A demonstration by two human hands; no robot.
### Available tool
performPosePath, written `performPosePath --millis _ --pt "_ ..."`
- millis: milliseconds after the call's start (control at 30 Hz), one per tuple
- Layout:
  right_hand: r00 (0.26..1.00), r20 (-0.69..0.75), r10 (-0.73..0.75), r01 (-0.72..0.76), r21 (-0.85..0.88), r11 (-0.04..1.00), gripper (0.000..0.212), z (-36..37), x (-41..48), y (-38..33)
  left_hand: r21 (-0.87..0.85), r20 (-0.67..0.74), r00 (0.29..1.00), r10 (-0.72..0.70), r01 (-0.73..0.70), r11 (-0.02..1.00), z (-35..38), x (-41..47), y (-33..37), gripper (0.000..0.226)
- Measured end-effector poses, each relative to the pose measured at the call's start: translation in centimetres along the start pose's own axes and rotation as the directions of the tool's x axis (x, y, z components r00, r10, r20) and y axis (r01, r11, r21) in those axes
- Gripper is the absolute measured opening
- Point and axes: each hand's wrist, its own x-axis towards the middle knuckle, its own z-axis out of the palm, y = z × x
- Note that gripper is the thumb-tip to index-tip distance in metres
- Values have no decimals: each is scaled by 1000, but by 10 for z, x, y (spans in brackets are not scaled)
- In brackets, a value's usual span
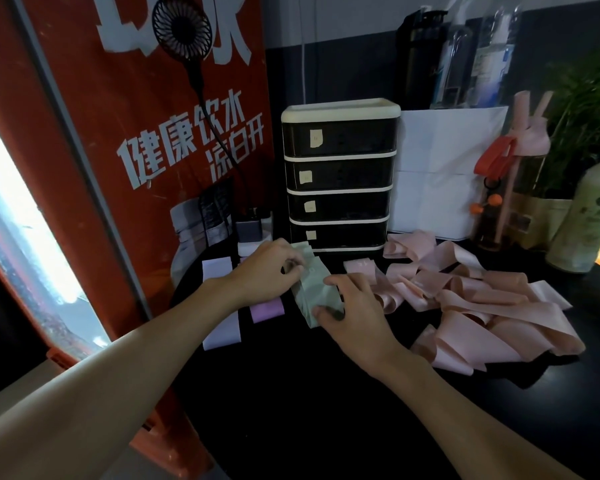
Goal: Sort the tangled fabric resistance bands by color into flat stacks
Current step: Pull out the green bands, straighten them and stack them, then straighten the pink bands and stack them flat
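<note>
A stack of sage-green bands (313, 282) lies on the black table (326, 410) in front of the drawer unit. My left hand (267, 270) pinches its far end, and my right hand (352, 306) grips its near end with curled fingers. To the left lie a purple band (266, 309) and a pale lavender band (221, 327), both flat and partly hidden by my left forearm. A tangled heap of pink bands (478, 303) spreads across the table on the right.
A black drawer unit (338, 178) stands behind the bands, a white box (447, 174) to its right. Bottles (582, 209), a plant and a pink-wrapped bottle with an orange band (499, 157) stand at the far right. An orange panel (118, 150) with a fan walls the left.
</note>
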Motion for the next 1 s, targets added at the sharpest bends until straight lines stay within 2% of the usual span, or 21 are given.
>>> performPosePath --millis 200,367,467,567,700,800,900,1000 --pt "1000 -4 -20 20 -20 1000 46 -6 1 -1 -4 5 1000 7 -7 1000 -1 -2 1 16" --pt "999 -50 -6 2 -83 997 33 -37 27 5 5 -21 999 24 -24 1000 1 1 8 18" --pt "999 16 45 -41 -188 981 23 -56 46 20 9 -14 1000 24 -24 1000 4 8 13 18" --pt "992 79 94 -65 -312 948 27 -65 57 38 5 53 997 49 -49 999 8 14 15 18" --pt "982 155 106 -49 -331 942 30 -61 61 57 13 105 993 47 -49 999 8 16 15 23" --pt "984 121 133 -95 -279 956 26 -57 65 63 27 89 995 47 -49 998 7 17 18 21" --pt "988 89 124 -91 -309 947 16 -53 68 64 26 77 996 37 -39 999 7 16 20 21" --pt "990 9 142 -129 -355 926 20 -54 72 62 26 78 997 26 -28 999 7 14 21 20"
